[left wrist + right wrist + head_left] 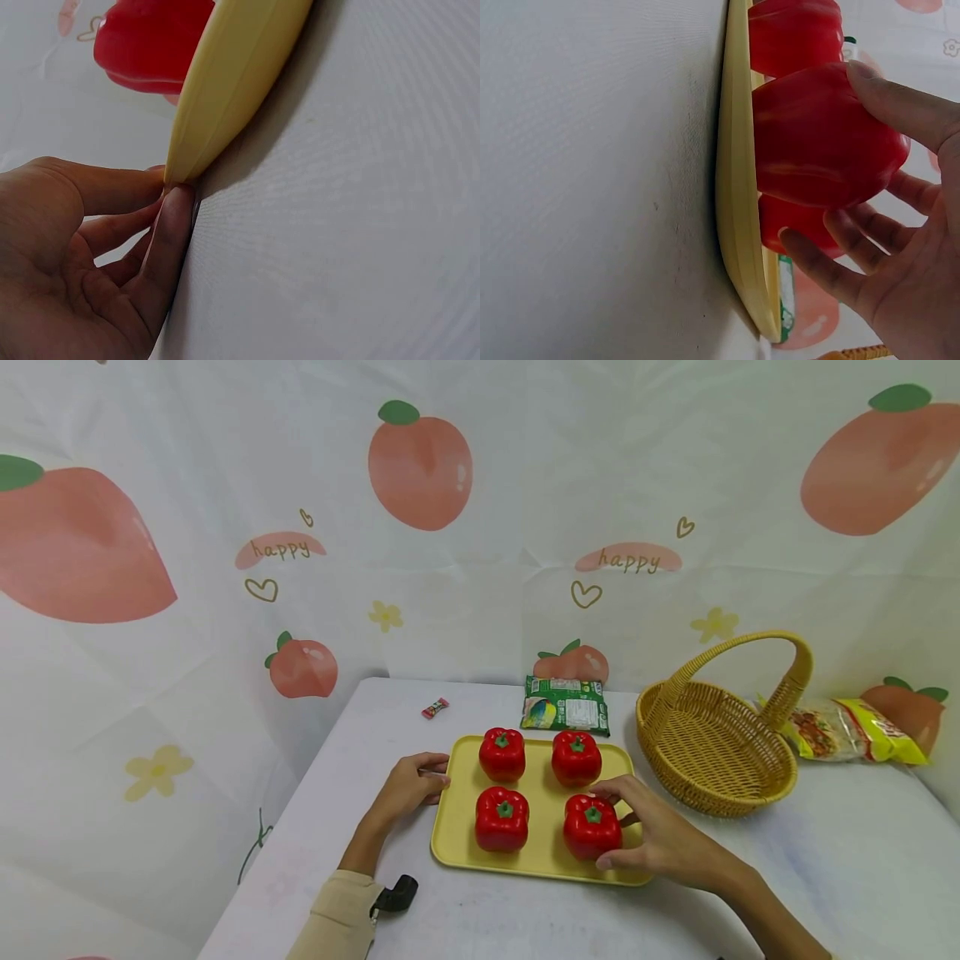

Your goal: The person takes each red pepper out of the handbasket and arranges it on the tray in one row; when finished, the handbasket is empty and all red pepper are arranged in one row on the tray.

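Several red bell peppers with green stems stand on a yellow tray. My left hand pinches the tray's left edge; in the left wrist view, thumb and fingers meet at the yellow rim. Around the front right bell pepper my right hand has its thumb and fingers, gripping it from the right side. In the right wrist view that bell pepper appears upright and low over the tray; whether it touches the bottom is hidden by the rim. Another bell pepper stands front left, and two stand behind.
A wicker basket with a tall handle stands right of the tray. Behind it lies a yellow and clear food packet. A green packet lies beyond the tray, and a small red wrapped piece lies at the back left.
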Available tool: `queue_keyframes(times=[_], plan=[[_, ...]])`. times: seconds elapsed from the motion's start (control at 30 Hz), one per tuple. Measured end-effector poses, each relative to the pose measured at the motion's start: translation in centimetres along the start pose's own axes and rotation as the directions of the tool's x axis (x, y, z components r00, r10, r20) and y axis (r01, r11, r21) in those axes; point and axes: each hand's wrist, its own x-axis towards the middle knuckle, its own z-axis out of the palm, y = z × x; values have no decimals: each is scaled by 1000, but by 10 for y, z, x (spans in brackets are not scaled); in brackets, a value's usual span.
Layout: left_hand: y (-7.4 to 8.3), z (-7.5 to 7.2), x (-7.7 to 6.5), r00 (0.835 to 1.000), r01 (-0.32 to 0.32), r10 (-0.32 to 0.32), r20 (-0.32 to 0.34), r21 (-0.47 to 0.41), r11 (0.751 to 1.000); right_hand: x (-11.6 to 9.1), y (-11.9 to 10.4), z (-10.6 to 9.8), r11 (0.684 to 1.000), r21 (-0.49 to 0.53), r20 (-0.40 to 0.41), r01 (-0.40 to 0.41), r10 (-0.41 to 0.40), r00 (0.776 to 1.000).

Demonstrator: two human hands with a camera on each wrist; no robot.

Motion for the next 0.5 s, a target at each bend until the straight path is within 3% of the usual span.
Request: queue_keyframes(times=[0.3, 0.5], plan=[[-1, 1, 1, 1000, -8, 8, 7, 5, 1000, -2, -1, -7, 997, -41, -19, -59, 58, 998], [1, 3, 1, 1000, 1, -2, 11, 9, 1000, -10, 1, -14, 999, -41, -73, -26, 23, 997]])
